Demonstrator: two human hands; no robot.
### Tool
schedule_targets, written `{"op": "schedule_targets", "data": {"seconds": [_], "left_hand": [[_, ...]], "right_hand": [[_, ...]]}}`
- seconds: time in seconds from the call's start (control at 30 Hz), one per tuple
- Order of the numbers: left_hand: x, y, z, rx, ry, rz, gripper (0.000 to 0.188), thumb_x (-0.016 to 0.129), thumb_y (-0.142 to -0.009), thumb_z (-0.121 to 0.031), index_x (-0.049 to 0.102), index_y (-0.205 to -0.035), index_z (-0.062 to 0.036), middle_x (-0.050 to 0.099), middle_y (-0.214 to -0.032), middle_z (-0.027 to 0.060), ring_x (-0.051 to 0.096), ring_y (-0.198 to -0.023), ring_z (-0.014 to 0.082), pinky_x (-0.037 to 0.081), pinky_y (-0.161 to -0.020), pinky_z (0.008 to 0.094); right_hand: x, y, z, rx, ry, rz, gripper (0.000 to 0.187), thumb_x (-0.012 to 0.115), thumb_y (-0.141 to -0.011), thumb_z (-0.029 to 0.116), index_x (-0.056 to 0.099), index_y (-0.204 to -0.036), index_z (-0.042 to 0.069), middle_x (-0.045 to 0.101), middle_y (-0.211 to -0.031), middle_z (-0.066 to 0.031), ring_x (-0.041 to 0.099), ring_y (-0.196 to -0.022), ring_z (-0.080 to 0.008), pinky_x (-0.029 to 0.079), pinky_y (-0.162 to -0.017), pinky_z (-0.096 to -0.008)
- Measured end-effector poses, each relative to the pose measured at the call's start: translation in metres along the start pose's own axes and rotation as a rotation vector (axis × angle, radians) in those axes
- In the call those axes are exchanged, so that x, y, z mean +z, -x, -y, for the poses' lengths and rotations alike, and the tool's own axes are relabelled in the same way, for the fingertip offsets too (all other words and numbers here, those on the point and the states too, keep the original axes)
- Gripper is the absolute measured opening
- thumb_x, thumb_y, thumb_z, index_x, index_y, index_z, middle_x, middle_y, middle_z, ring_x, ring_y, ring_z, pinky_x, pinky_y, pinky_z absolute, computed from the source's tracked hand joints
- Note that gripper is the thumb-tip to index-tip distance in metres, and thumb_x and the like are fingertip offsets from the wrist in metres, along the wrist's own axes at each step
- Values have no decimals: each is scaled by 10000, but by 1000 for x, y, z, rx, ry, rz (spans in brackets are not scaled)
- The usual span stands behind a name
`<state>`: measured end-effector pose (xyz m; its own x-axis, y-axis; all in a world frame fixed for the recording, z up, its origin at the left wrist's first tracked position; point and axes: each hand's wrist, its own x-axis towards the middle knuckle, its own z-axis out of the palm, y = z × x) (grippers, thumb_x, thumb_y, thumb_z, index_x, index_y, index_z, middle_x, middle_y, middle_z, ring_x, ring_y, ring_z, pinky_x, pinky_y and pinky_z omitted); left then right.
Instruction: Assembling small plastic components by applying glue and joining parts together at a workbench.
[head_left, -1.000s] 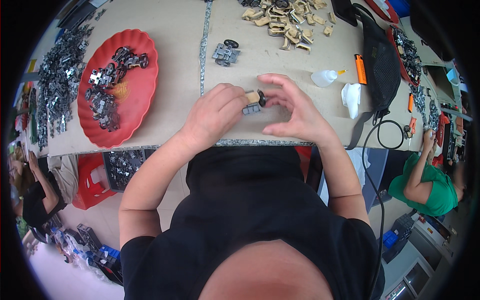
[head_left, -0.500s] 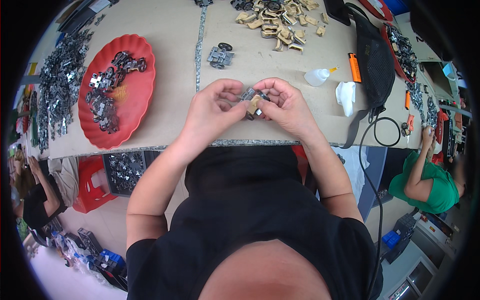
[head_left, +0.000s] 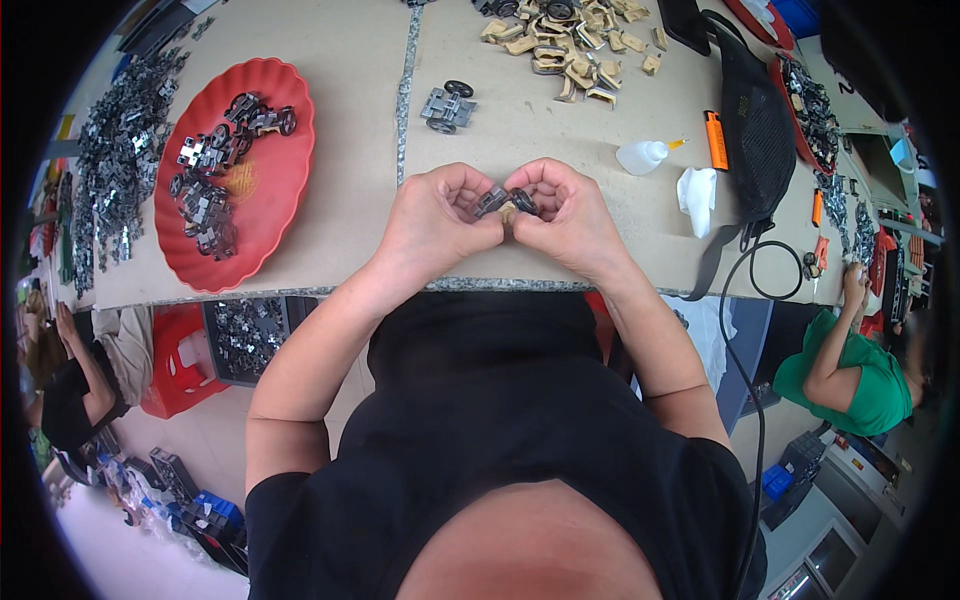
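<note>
Between both hands, just above the table's near edge, is a small toy vehicle chassis (head_left: pixel 491 201) of grey plastic with a black wheel and a tan piece on it. My left hand (head_left: pixel 437 217) pinches its left side, thumb and fingers closed. My right hand (head_left: pixel 562 212) grips the wheel end, its thumb pressed against the tan piece. The fingers cover much of the part. Beyond the hands a similar grey chassis (head_left: pixel 447 108) with two black wheels lies alone on the table.
A red scalloped tray (head_left: pixel 285 180) with several wheeled chassis stands left, beside a heap of grey parts (head_left: pixel 125 150). Tan pieces (head_left: pixel 580 50) are piled at the back. On the right lie a white dropper bottle (head_left: pixel 642 156), a tissue (head_left: pixel 697 198), an orange lighter (head_left: pixel 716 140) and a black bag (head_left: pixel 752 130).
My hands have drawn closer together around the chassis, and the thumbs now press side by side on it. The chassis is turned, so less of the tan piece shows.
</note>
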<state>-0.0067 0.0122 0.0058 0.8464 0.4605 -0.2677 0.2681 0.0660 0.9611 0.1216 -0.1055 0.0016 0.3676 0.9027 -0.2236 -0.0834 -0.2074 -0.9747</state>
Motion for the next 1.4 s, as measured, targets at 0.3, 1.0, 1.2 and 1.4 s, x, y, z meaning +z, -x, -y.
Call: {"op": "schedule_targets", "data": {"seconds": [0.3, 1.0, 1.2, 1.4], "left_hand": [[-26, -12, -7, -348, 582, 316, 238, 614, -798, -78, 509, -991, 15, 588, -898, 96, 593, -707, 127, 496, -559, 236], [-22, 8, -8, 425, -411, 103, 264, 671, -643, 27, 584, -887, -15, 566, -838, 67, 537, -685, 152, 442, -600, 253], [-77, 43, -16, 581, -828, -663, 281, 676, -662, -26, 593, -931, -29, 594, -877, 69, 563, -750, 179, 452, -698, 285], [-128, 54, -30, 467, -1270, -1068, 285, 726, -689, -81, 634, -958, -67, 610, -967, 68, 540, -941, 239, 404, -842, 345]], "right_hand": [[-15, 4, 15, -338, 252, 179, 443, 676, -677, 14, 556, -1097, 87, 558, -973, -43, 533, -747, -95, 458, -630, -214], [-19, -5, 3, -222, 258, 300, 355, 733, -686, 47, 548, -988, 24, 558, -922, -34, 544, -809, -90, 438, -694, -224], [-28, 18, 2, -337, 147, -114, 378, 730, -719, 71, 538, -1042, 27, 597, -898, -54, 559, -723, -52, 435, -621, -179], [-74, 32, -12, -592, 8, -761, 237, 629, -789, -30, 492, -978, 9, 530, -883, -31, 517, -749, -55, 425, -654, -181]]}}
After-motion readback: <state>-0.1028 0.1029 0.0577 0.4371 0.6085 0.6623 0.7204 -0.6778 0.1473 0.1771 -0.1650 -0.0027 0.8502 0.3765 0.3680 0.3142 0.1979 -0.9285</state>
